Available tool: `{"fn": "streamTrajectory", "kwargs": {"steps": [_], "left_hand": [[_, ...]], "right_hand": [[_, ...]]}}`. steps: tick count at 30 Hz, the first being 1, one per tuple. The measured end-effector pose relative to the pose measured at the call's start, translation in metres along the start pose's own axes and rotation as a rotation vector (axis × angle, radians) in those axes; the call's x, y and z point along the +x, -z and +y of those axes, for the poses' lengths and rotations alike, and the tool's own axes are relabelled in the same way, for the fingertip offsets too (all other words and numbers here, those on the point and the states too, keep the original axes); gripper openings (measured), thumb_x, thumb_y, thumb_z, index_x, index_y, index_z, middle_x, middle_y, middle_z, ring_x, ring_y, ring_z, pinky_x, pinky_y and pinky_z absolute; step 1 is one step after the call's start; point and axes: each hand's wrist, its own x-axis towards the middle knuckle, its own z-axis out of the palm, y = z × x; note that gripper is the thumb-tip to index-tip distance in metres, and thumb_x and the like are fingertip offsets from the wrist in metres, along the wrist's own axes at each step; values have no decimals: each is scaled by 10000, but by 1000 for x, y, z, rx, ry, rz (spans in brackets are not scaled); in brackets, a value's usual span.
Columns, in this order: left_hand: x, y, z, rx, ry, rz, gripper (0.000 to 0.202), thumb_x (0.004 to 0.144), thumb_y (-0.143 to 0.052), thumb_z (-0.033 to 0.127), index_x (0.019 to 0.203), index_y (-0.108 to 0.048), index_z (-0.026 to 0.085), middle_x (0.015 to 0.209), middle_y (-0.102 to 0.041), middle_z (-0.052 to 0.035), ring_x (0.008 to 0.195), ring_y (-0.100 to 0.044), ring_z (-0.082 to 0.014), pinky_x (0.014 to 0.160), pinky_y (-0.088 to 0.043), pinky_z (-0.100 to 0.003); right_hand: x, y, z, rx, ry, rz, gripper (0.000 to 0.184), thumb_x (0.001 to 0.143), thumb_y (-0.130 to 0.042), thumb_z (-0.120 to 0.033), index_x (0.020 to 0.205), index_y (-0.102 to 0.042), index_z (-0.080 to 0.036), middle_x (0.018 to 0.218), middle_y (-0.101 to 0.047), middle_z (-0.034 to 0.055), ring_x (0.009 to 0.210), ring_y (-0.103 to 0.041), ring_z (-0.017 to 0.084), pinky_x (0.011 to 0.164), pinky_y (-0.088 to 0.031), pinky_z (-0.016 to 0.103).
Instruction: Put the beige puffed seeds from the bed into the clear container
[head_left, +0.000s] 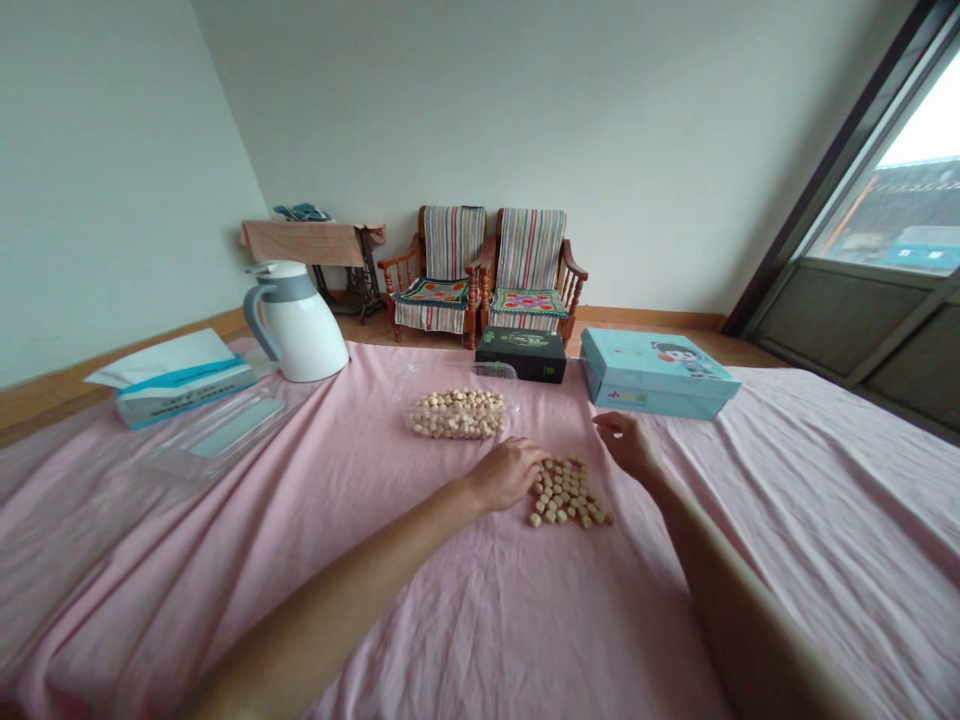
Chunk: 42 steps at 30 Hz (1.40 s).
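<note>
**Left hand**: it is resting at the left edge of a loose pile of small pale cubes, with fingers curving downward and touching the nearest pieces. Whether it is gripping any piece cannot be told. **Right hand**: it is hovering just beyond the upper right edge of the pile, palm down and fingers half curled, with no piece visibly held. The hands are apart, and the pile is lying between them, within reach of both. The cubes are spreading in a low, nearly single layer over a pink cloth, leaving most pieces exposed to the fingers. **Surroundings**: a clear plastic tub of rounder pale pieces is sitting just beyond the pile, near both hands. A black box and a light blue box are lying along the far edge of the cloth, well apart from the hands. At far left, a white thermal jug is standing beside a white-and-blue packet and a clear plastic lid. Two wooden armchairs with striped covers are standing farther back.
</note>
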Motion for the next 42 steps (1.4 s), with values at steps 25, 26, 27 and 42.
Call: {"fn": "streamTrajectory", "kwargs": {"steps": [25,26,27,42], "left_hand": [[-53,18,-10,-124,165,91,727,659,-741,350,1302,-435,199,1320,-515,-99,1229,-435,-251,1036,-308,-404],[-53,20,-12,-132,168,102,704,661,-739,316,1290,-447,194,1311,-521,-99,1220,-442,-250,1027,-319,-395],[-54,22,-13,-139,177,114,676,662,-735,286,1273,-462,191,1297,-531,-98,1205,-455,-247,1014,-333,-384],[-56,26,-8,-99,161,35,153,720,-528,108,845,-587,174,741,-558,-4,702,-527,-146,633,-388,-230]], "right_hand": [[-59,0,-89,168,324,-454,495,674,-589,-90,1165,-551,-141,1066,-573,132,851,-606,181,639,-526,272],[-58,-2,-90,205,341,-459,488,681,-581,-94,1165,-551,-148,1085,-567,132,854,-610,176,629,-527,264],[-56,-4,-88,246,356,-456,476,693,-576,-108,1166,-553,-158,1100,-565,128,848,-617,171,619,-528,257],[-22,-10,23,207,-144,167,186,757,-493,-245,859,-630,-171,770,-694,74,702,-663,199,648,-514,314]]}}
